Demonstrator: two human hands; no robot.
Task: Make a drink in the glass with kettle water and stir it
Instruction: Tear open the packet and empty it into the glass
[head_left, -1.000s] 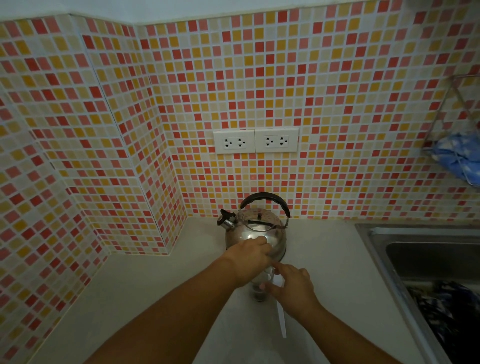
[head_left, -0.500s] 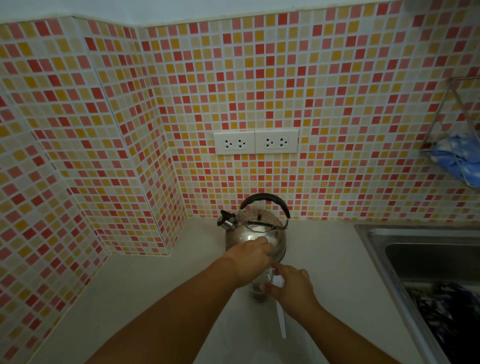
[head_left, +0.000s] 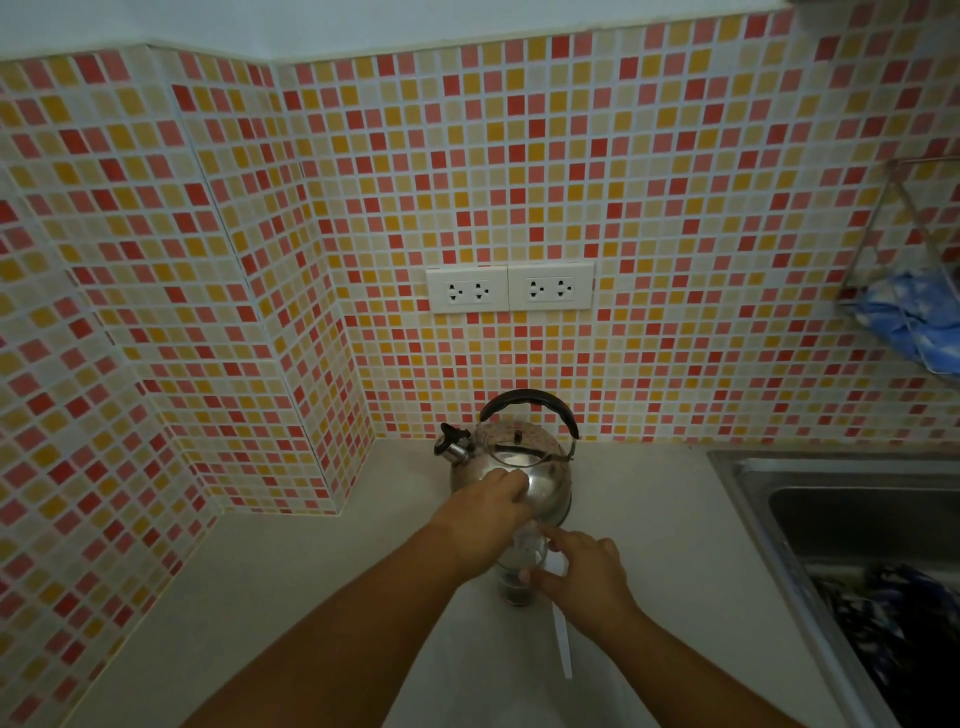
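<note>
Glass (head_left: 521, 569): standing upright on the pale counter (head_left: 311, 597), just in front of the kettle, with a dark layer sitting at its bottom; it is keeping the same spot as half a second ago.
Kettle (head_left: 524, 467): resting on the counter near the tiled back wall (head_left: 623, 182), black handle arching over the top and spout pointing left; it is not shifting between the earlier pictures and this one.
Left hand (head_left: 480, 522): reaching over the glass with fingers curled down above its mouth; whether it is gripping anything I cannot tell, since the fingers are hiding what is below. Its pose is matching the earlier frames.
Right hand (head_left: 584, 582): lying against the right side of the glass, thumb and forefinger partly spread and touching the wall of it, staying where it was.
White strip (head_left: 562, 636): lying flat on the counter beside the right hand.
Sink (head_left: 831, 499): sitting at the right, holding dark cloth.
</note>
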